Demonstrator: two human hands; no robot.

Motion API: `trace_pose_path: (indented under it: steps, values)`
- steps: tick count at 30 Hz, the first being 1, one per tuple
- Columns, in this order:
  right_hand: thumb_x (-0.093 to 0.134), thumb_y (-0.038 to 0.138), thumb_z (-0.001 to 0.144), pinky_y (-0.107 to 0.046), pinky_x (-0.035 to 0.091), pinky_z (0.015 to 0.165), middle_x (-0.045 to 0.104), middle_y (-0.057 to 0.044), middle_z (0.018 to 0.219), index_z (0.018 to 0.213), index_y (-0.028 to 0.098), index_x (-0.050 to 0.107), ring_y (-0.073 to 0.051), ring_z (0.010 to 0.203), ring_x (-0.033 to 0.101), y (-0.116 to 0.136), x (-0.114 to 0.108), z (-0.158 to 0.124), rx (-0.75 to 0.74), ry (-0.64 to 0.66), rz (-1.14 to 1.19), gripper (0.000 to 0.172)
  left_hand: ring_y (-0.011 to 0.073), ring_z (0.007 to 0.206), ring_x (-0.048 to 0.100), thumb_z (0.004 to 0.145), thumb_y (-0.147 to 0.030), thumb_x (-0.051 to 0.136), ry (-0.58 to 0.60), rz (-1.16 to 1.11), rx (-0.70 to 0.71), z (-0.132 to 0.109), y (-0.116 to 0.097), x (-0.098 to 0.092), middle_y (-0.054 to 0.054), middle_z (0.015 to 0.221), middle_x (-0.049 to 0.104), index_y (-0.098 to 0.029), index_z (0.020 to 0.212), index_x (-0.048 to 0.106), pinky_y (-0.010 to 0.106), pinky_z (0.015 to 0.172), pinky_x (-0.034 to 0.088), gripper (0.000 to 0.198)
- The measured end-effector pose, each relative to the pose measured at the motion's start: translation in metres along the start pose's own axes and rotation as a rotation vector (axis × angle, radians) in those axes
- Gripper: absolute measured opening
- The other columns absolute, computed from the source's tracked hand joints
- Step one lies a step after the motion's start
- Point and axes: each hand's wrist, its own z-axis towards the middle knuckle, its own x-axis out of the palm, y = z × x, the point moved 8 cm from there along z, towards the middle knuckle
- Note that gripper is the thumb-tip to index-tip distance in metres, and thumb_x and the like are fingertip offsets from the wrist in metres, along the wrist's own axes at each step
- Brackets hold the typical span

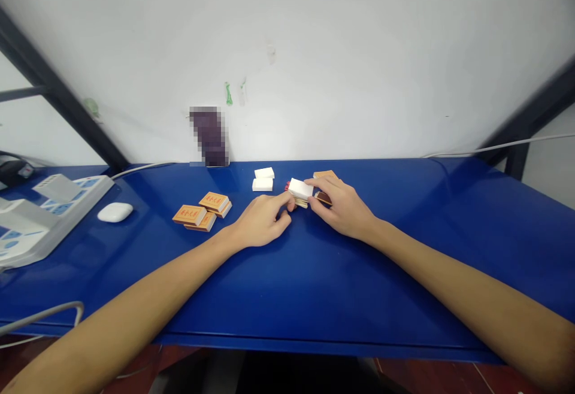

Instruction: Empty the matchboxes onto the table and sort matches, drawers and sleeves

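My right hand grips a white matchbox tray between its thumb and fingers, tilted over a small pile of matches. Red match heads show at the tray's left side. My left hand lies at the left of the pile, its index fingertip against the matches and its thumb apart from that finger. Partly hidden by my right hand are an orange matchbox cover and a second brown-edged cover. Two more white trays sit behind my left hand.
Several orange matchboxes lie stacked on the blue table, left of my hands. Further left are a white rounded case and a white power strip. A blurred dark object leans on the back wall.
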Motion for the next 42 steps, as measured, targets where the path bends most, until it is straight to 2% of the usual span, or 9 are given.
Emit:
trace_pose_path:
  steps: [5, 11, 18, 23, 28, 33, 37, 40, 42]
  values:
    - [0.048, 0.027, 0.094, -0.035, 0.048, 0.072, 0.067, -0.008, 0.093, 0.117, 0.02, 0.061, -0.022, 0.081, 0.061, -0.001, 0.0, 0.0, -0.002, -0.004, 0.027, 0.027, 0.0106, 0.049, 0.042, 0.08, -0.014, 0.047, -0.002, 0.04, 0.034, 0.0, -0.004, 0.0, -0.006, 0.059, 0.05, -0.02, 0.086, 0.053, 0.025, 0.055, 0.031, 0.011]
    - [0.049, 0.026, 0.093, -0.036, 0.048, 0.074, 0.067, -0.01, 0.103, 0.115, 0.018, 0.061, -0.022, 0.084, 0.062, -0.001, -0.002, 0.001, -0.003, -0.035, 0.068, 0.026, 0.0103, 0.054, 0.045, 0.08, -0.012, 0.046, 0.04, 0.056, 0.101, 0.0, -0.008, 0.002, -0.005, 0.065, 0.055, -0.019, 0.085, 0.053, 0.023, 0.057, 0.034, 0.011]
    - [0.05, 0.024, 0.092, -0.037, 0.048, 0.074, 0.067, -0.009, 0.099, 0.114, 0.019, 0.06, -0.021, 0.08, 0.059, 0.001, -0.009, 0.001, -0.015, -0.105, 0.099, 0.025, 0.01, 0.058, 0.048, 0.081, -0.011, 0.045, 0.037, 0.057, 0.107, 0.0, -0.007, 0.003, -0.004, 0.071, 0.058, -0.019, 0.084, 0.055, 0.023, 0.059, 0.036, 0.013]
    - [0.051, 0.024, 0.091, -0.036, 0.049, 0.073, 0.067, -0.01, 0.098, 0.117, 0.017, 0.06, -0.022, 0.084, 0.06, 0.001, -0.015, 0.001, -0.02, -0.137, 0.099, 0.028, 0.0103, 0.057, 0.048, 0.081, -0.011, 0.045, 0.037, 0.069, 0.104, 0.0, -0.007, 0.003, -0.004, 0.069, 0.057, -0.019, 0.083, 0.054, 0.023, 0.059, 0.036, 0.012]
    - [0.051, 0.024, 0.091, -0.035, 0.049, 0.072, 0.067, -0.008, 0.093, 0.116, 0.017, 0.06, -0.021, 0.079, 0.059, 0.0, -0.019, 0.0, -0.026, -0.162, 0.105, 0.027, 0.0106, 0.057, 0.048, 0.081, -0.011, 0.045, 0.021, 0.1, 0.107, 0.001, -0.006, 0.002, -0.004, 0.068, 0.056, -0.019, 0.083, 0.055, 0.024, 0.059, 0.036, 0.013]
    - [0.051, 0.025, 0.092, -0.035, 0.048, 0.073, 0.067, -0.008, 0.094, 0.114, 0.018, 0.06, -0.02, 0.079, 0.06, 0.002, -0.018, 0.0, -0.03, -0.142, 0.133, 0.025, 0.0108, 0.058, 0.048, 0.081, -0.012, 0.045, 0.014, 0.096, 0.102, 0.002, -0.006, 0.002, -0.004, 0.07, 0.056, -0.019, 0.084, 0.055, 0.024, 0.059, 0.037, 0.013]
    - [0.05, 0.026, 0.093, -0.034, 0.047, 0.072, 0.068, -0.007, 0.093, 0.115, 0.019, 0.06, -0.018, 0.072, 0.06, 0.006, -0.014, 0.001, -0.067, -0.085, 0.157, 0.025, 0.0109, 0.059, 0.048, 0.081, -0.011, 0.045, 0.002, 0.09, 0.114, 0.002, -0.007, 0.001, -0.003, 0.072, 0.057, -0.019, 0.082, 0.054, 0.024, 0.059, 0.037, 0.012]
    - [0.051, 0.026, 0.092, -0.034, 0.047, 0.071, 0.069, -0.007, 0.093, 0.116, 0.018, 0.06, -0.018, 0.073, 0.061, 0.007, -0.01, 0.001, -0.065, -0.033, 0.146, 0.027, 0.0109, 0.061, 0.05, 0.082, -0.01, 0.045, -0.053, 0.08, 0.143, 0.0, -0.009, -0.003, -0.002, 0.076, 0.06, -0.019, 0.082, 0.055, 0.024, 0.06, 0.039, 0.013]
    - [0.052, 0.026, 0.091, -0.033, 0.048, 0.071, 0.07, -0.007, 0.096, 0.115, 0.018, 0.06, -0.019, 0.075, 0.062, 0.008, -0.007, 0.0, -0.075, 0.0, 0.134, 0.027, 0.0104, 0.06, 0.05, 0.083, -0.009, 0.044, -0.14, 0.061, 0.18, -0.003, -0.011, -0.009, -0.002, 0.076, 0.061, -0.019, 0.082, 0.055, 0.023, 0.06, 0.039, 0.014]
